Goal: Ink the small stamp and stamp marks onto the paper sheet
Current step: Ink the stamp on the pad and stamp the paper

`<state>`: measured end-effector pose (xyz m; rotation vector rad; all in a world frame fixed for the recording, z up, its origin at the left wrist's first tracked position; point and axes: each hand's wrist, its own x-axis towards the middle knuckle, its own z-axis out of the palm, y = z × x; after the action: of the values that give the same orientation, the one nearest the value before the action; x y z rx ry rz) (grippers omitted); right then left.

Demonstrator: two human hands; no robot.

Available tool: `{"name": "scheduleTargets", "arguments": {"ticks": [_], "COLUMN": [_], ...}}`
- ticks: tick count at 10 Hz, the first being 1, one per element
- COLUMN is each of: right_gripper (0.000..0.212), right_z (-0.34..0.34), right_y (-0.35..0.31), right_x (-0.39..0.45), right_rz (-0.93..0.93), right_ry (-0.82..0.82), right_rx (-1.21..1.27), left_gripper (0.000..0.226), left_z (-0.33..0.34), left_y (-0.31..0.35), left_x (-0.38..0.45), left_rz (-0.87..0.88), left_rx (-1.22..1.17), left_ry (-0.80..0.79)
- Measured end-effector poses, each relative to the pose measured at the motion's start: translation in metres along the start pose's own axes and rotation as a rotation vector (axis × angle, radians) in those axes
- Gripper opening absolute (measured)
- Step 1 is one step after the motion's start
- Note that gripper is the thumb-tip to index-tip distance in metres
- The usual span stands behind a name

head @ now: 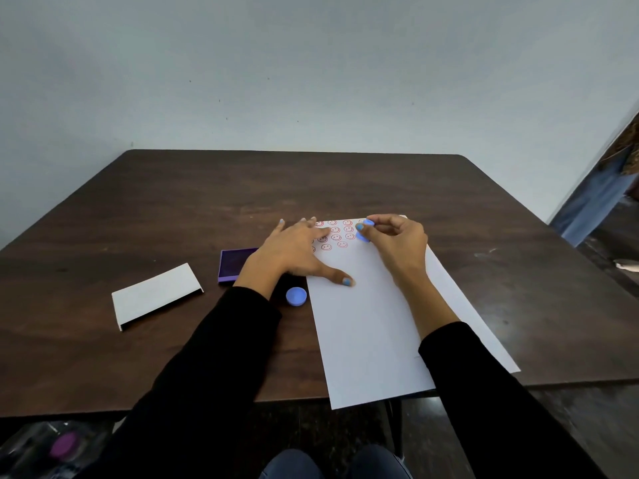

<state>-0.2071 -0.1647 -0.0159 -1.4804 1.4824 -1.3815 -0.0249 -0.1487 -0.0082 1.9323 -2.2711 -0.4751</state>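
Right now I see the right hand (394, 242) pinching the small blue stamp (364, 233) in its fingers (360, 227), on the paper sheet (363, 323) beside rows of red smiley marks (334, 235). Left hand (294, 252) lies flat and spread, holding nothing, at the sheet's left edge. Purple ink pad (233, 264) and blue cap (296, 296) sit on the bench (173, 202) left of the sheet.

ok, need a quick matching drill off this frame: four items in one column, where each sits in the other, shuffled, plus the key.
Items
1. small stamp
2. blue cap
3. ink pad
4. white lid

Places
A. farthest left on the table, apart from everything
B. pinched in the right hand, over the paper sheet
C. partly hidden behind the left hand
D. on the table just off the sheet's left edge, near the left wrist

Pairs: 1-B, 2-D, 3-C, 4-A
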Motion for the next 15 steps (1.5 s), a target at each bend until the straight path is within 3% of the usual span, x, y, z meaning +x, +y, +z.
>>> {"name": "scheduleTargets", "arguments": {"ticks": [8,15], "right_gripper": [0.029,0.023], "right_z": [0.003,0.007], "right_y": [-0.005,-0.015], "right_x": [-0.004,0.008], "right_rz": [-0.065,0.017], "right_ry": [-0.103,-0.165], "right_rx": [-0.179,-0.335], "left_gripper": [0.120,0.118], "left_z": [0.001,0.000], "left_y": [-0.001,-0.001], "left_x": [-0.001,0.001], "left_rz": [0.006,-0.009], "left_rx": [0.001,0.023], "left_ry": [0.016,-0.004]}}
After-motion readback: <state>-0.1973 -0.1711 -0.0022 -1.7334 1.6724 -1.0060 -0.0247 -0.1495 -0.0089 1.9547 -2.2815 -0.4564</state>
